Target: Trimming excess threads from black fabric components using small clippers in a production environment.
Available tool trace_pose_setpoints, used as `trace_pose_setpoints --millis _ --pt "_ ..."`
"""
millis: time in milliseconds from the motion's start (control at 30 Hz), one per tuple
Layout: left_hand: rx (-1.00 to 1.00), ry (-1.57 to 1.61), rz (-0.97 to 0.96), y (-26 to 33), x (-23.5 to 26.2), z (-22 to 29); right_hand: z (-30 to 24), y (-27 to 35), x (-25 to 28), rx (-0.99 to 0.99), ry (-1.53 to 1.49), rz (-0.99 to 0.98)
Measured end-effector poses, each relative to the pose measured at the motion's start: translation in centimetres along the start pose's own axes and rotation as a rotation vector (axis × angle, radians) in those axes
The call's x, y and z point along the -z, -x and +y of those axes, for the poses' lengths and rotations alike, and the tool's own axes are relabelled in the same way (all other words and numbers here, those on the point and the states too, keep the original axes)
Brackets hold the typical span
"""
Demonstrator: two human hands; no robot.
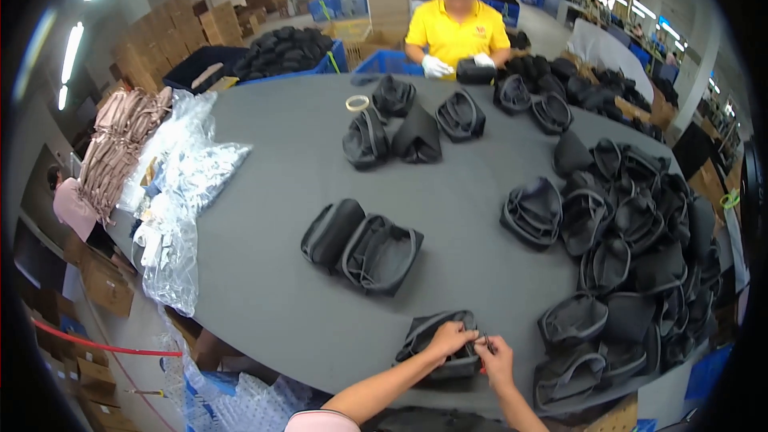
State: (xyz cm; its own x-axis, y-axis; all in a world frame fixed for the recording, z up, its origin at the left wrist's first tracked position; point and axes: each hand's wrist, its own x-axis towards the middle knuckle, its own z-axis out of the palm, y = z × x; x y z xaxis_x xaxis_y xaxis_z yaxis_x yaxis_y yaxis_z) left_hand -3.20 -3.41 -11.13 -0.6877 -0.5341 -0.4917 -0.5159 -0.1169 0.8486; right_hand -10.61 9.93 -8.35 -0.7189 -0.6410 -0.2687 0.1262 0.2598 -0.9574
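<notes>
On our left arm (376, 390) we wear a short, pale pink sleeve (322, 422), apparently dark-edged, though the view's lower border crops it; both our forearms (517, 406) and our fingers (462, 338) are bare.

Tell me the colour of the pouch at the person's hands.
Black or very dark grey; the pouch shows in the head view, the only one.

The left fingers (466, 337) are hiding part of a black pouch (454, 370); the right fingers (499, 347) are partly covering a dark piece (486, 339) too small to identify. Below the fingers, the view's edge is cutting off the right forearm (518, 406).
</notes>
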Motion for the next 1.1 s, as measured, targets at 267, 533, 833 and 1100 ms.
trace_pose_setpoints --millis 267,533,833,1100 --pt "0.136 0.236 -0.06 0.0 0.6 2.4 0.3 -1.8 0.2 0.217 0.18 -0.039" --pt "0.127 0.501 -0.052 0.7 2.8 3.8 -2.6 1.3 2.3 -0.02 0.068 -0.074" --pt "0.163 0.449 -0.038 1.4 2.2 3.8 -3.9 0.4 2.6 0.454 0.655 -0.055" --pt "0.148 0.445 -0.033 1.1 2.0 3.5 -4.0 -0.5 2.4 0.648 0.799 -0.067"
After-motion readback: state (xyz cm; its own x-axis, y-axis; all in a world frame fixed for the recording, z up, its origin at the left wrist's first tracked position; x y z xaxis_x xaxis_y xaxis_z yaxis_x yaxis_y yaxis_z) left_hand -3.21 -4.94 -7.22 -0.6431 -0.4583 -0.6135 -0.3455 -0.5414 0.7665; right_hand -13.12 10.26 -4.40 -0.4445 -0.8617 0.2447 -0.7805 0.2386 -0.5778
